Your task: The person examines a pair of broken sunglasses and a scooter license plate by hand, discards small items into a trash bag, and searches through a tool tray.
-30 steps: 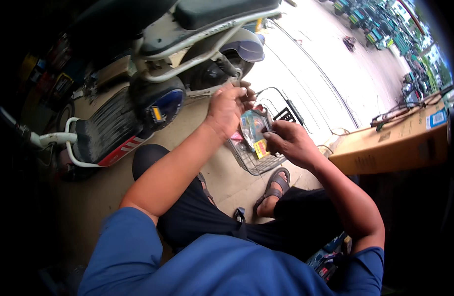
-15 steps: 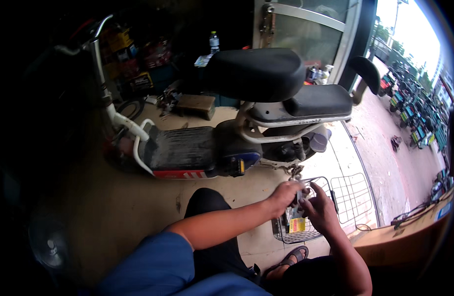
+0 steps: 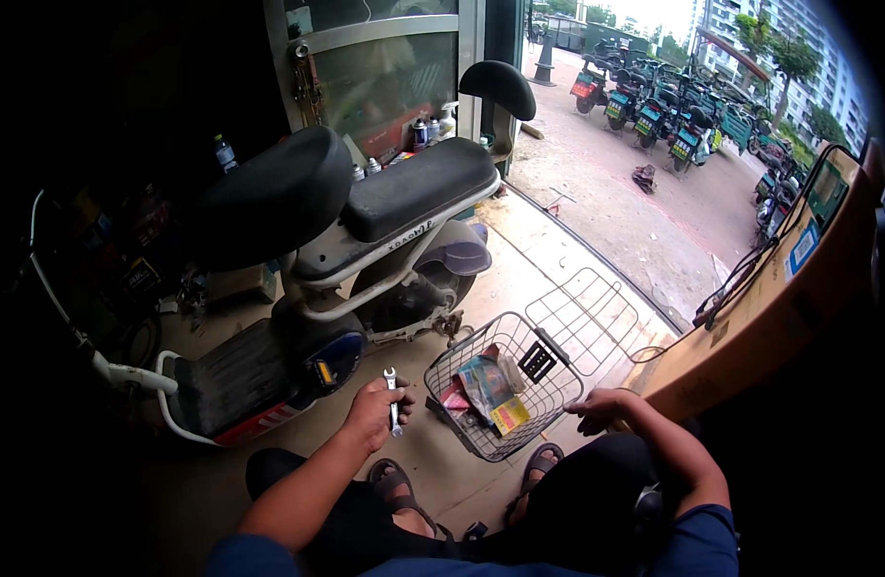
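Note:
My left hand (image 3: 369, 415) is closed around a silver open-end wrench (image 3: 393, 409), held upright between the scooter and the basket. Both ends of the wrench stick out past my fingers. To the right, my right hand (image 3: 601, 409) is held by the basket's right side, its fingers stretched toward the rim and nothing seen in them. Between the hands stands a dark wire basket (image 3: 469, 441) on the floor, its wire lid (image 3: 588, 327) folded back. Inside lie crumpled packets (image 3: 487, 385) and a yellow card (image 3: 510, 416). Whether my right fingers touch the basket I cannot tell.
A white and black electric scooter (image 3: 418, 195) stands at the left, its rear wheel close behind the basket. At the right is a large cardboard box (image 3: 750, 322) with a black cable over it. Spray cans (image 3: 420, 133) stand by the glass door. Parked scooters (image 3: 654, 120) line the pavement outside.
My view has swung to the right. My hands were together above the basket and are now apart, the left one showing the wrench and the right one at the basket's right side.

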The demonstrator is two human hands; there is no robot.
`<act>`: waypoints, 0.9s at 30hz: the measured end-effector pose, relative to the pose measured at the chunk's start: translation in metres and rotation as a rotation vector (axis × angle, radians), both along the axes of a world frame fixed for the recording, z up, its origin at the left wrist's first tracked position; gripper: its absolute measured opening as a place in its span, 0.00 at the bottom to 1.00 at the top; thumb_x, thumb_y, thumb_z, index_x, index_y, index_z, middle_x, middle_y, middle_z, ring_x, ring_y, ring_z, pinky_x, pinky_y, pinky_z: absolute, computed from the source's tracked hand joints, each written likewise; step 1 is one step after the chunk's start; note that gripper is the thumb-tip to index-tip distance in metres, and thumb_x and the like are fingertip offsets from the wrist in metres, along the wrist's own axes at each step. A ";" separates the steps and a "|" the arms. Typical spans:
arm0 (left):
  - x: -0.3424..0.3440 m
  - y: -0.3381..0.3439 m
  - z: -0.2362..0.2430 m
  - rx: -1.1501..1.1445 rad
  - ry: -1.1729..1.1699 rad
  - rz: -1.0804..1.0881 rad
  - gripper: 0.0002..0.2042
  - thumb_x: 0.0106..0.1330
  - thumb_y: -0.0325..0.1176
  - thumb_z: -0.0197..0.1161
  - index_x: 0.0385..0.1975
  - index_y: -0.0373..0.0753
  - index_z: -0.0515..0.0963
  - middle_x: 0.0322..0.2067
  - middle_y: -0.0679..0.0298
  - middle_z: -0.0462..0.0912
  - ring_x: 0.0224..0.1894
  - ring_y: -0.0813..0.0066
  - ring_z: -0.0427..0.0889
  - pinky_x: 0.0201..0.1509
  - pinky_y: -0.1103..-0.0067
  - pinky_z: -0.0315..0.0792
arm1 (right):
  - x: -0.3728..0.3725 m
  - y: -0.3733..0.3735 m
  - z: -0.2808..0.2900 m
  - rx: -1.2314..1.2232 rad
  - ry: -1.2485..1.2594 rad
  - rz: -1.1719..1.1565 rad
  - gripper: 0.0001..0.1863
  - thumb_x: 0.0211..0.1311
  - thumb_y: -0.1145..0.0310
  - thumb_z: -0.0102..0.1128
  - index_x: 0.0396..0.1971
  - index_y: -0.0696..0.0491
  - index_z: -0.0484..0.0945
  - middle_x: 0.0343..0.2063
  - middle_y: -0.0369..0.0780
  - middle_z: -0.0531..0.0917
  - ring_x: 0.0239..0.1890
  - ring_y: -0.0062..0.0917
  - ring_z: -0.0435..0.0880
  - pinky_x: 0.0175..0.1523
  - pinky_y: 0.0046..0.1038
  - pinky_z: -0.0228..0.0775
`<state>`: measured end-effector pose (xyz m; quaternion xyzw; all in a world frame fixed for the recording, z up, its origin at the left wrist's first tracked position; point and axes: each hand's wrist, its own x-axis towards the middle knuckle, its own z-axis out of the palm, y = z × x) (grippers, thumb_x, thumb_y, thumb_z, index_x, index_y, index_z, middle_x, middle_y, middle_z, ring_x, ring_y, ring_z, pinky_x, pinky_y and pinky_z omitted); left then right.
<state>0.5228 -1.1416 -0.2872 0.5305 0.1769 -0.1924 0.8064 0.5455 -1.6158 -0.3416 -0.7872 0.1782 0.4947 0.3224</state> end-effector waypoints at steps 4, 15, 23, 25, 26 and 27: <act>0.006 -0.009 -0.013 0.001 0.010 -0.052 0.08 0.63 0.18 0.52 0.39 0.37 0.71 0.33 0.55 0.81 0.26 0.70 0.77 0.26 0.76 0.72 | -0.056 0.005 -0.107 0.474 0.108 -0.556 0.45 0.66 0.38 0.63 0.61 0.69 0.71 0.54 0.56 0.83 0.53 0.38 0.86 0.56 0.36 0.80; 0.030 -0.070 0.031 -0.083 -0.075 -0.136 0.14 0.59 0.17 0.50 0.45 0.33 0.71 0.35 0.52 0.82 0.19 0.80 0.72 0.16 0.84 0.59 | -0.023 -0.003 -0.181 0.521 -0.181 -0.623 0.10 0.67 0.65 0.61 0.43 0.53 0.76 0.26 0.43 0.81 0.28 0.31 0.80 0.38 0.29 0.78; 0.034 -0.063 0.064 -0.156 -0.196 -0.075 0.14 0.57 0.19 0.49 0.42 0.34 0.74 0.33 0.57 0.82 0.19 0.81 0.71 0.17 0.85 0.57 | 0.039 -0.043 -0.051 0.340 -0.076 -1.016 0.16 0.69 0.65 0.48 0.40 0.66 0.72 0.29 0.52 0.80 0.28 0.33 0.81 0.33 0.30 0.79; 0.038 -0.063 0.073 -0.152 -0.205 -0.073 0.13 0.58 0.19 0.50 0.42 0.34 0.75 0.33 0.57 0.82 0.20 0.82 0.71 0.17 0.85 0.58 | 0.053 -0.065 -0.047 0.357 -0.237 -0.954 0.15 0.67 0.67 0.48 0.39 0.66 0.71 0.28 0.52 0.79 0.28 0.34 0.81 0.32 0.30 0.78; 0.039 -0.056 0.076 -0.154 -0.198 -0.041 0.13 0.59 0.19 0.50 0.43 0.34 0.74 0.33 0.57 0.82 0.20 0.82 0.71 0.18 0.84 0.58 | 0.064 -0.046 -0.027 0.332 -0.263 -0.903 0.15 0.66 0.67 0.48 0.38 0.67 0.71 0.28 0.51 0.78 0.28 0.34 0.81 0.31 0.30 0.78; 0.040 -0.053 0.076 -0.161 -0.196 -0.019 0.13 0.59 0.19 0.50 0.43 0.34 0.74 0.33 0.56 0.83 0.20 0.82 0.71 0.18 0.84 0.58 | 0.069 -0.034 -0.010 0.347 -0.311 -0.892 0.15 0.65 0.68 0.48 0.37 0.67 0.71 0.27 0.51 0.78 0.27 0.34 0.80 0.30 0.30 0.77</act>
